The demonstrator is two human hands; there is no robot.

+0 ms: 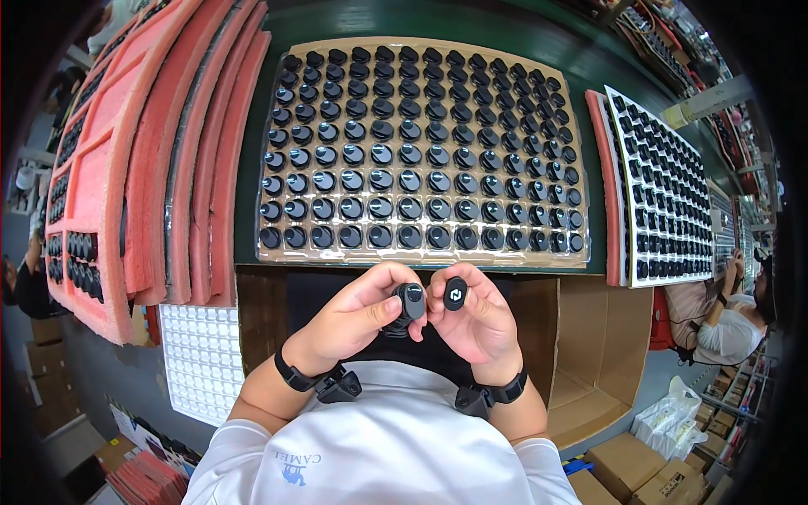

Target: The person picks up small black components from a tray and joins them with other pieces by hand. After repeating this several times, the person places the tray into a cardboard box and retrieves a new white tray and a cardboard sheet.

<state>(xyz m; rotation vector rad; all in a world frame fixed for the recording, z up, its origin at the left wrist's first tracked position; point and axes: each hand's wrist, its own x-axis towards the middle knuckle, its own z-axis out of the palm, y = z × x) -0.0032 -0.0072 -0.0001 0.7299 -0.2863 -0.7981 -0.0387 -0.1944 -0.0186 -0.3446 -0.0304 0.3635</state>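
Close in front of my chest, my left hand (358, 311) is closed around several black oval plastic pieces (410, 296) held together. Beside it, my right hand (481, 328) pinches a single black oval piece (455, 294) between thumb and fingers; a small white mark shows on its face. The two hands almost touch, at the near edge of a large clear tray (421, 256) on the green table. Rows of similar black rounded pieces (381, 156) fill that tray's pockets. Dark camera units (339, 385) are strapped to my wrists.
Pink foam trays (151, 185) stand stacked on the left, above a white pocketed tray (202, 362). To the right, a white tray (621, 160) of black pieces rests against pink foam. An open cardboard box (593, 362) sits below the table edge. A co-worker (728, 324) is at far right.
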